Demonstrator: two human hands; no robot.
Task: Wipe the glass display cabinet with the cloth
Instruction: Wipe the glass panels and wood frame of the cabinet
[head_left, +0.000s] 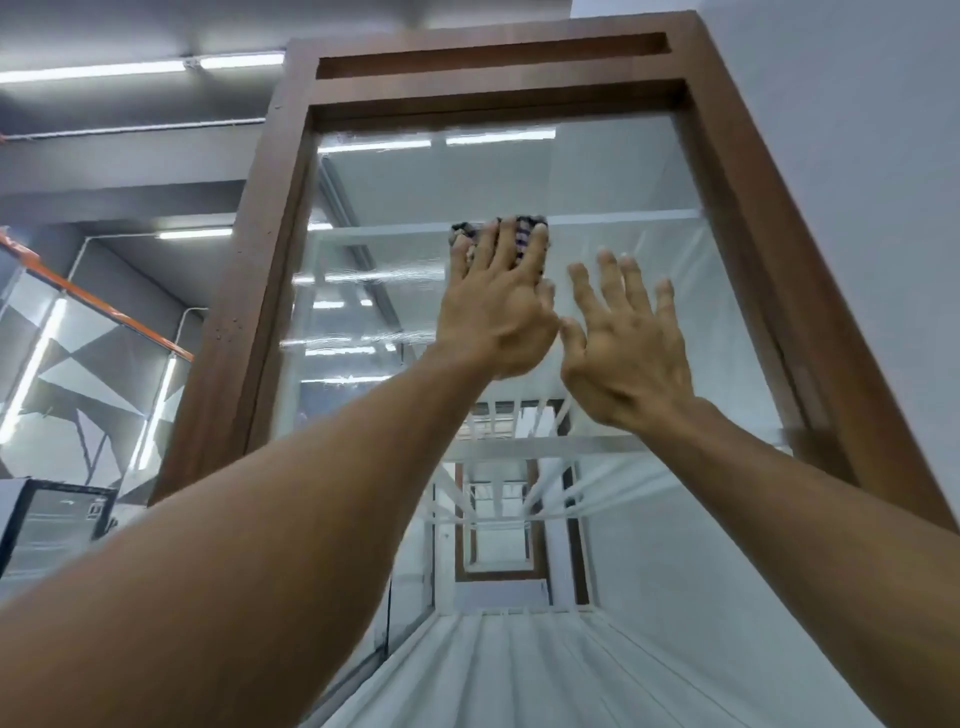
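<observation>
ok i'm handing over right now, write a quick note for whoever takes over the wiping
Left hand: fingers flat, pressing the cloth onto the cabinet's glass front, high in the middle of the pane.
Right hand: open, fingers spread, holding nothing, just right of the left hand. Contact with the glass can't be told.
Done: unclear how much is wiped. Streaks show on the left of the pane.
Left: probably clear those streaks, then the right side and the lower pane.
</observation>
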